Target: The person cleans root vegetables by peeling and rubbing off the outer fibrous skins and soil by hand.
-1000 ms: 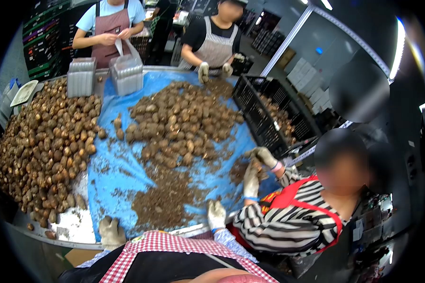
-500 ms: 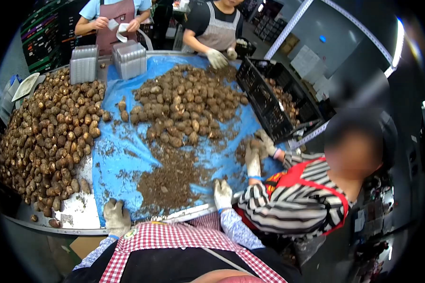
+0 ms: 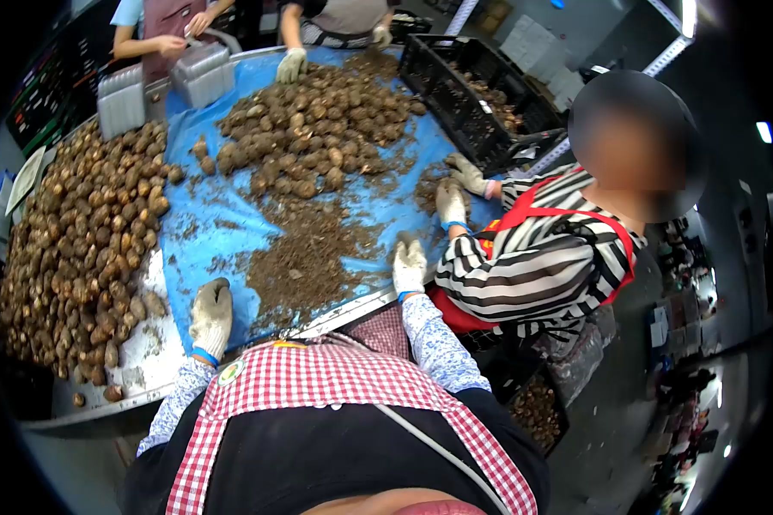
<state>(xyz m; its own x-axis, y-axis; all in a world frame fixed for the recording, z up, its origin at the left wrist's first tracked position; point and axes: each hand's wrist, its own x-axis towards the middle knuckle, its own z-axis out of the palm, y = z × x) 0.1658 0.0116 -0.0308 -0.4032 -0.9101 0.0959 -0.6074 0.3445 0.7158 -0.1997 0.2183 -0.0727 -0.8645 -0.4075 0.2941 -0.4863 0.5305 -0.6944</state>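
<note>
My left hand, in a soiled whitish glove, rests on the blue sheet near the table's front edge, between the soil and the metal strip. My right hand, gloved too, lies at the sheet's front edge, right of the loose soil. Neither hand shows an object in it; the fingers look close together, and what is under them is hidden. Beyond the soil is a heap of round brown tubers. A larger tuber heap covers the table's left side.
A co-worker in a striped top works close on my right, gloved hands over soil. Two more people stand across the table. A black crate with tubers sits at the back right, clear plastic trays at the back left.
The view has tilted down, so the table appears higher. My left hand has reached forward on the sheet. A co-worker's gloved hand across the table has moved left over the heap.
</note>
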